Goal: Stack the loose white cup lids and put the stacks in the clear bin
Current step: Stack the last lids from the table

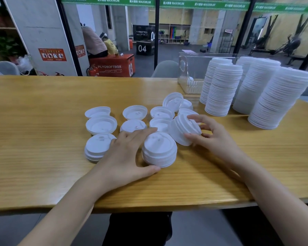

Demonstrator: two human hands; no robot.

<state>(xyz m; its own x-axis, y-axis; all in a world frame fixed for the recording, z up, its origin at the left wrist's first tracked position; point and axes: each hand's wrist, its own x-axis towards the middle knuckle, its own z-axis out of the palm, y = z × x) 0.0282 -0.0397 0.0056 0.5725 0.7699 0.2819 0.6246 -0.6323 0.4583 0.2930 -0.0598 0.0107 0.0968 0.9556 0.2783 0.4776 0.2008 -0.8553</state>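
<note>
Several loose white cup lids (101,124) lie in rows on the wooden table (34,121), some upside down. My left hand (126,153) grips a short upright stack of lids (159,150) from its left side, thumb in front, fingers behind. My right hand (212,134) holds a second short stack (183,130), tilted on its side just above the table. Another small stack (98,146) sits to the left of my left hand. The clear bin (190,73) stands at the back right, and I see no lids in it.
Several tall stacks of white lids (222,89) stand at the right, in front of and beside the bin, the nearest one (277,98) by the table's right side. A grey chair back (164,69) shows behind the far edge. The near table edge runs below my forearms.
</note>
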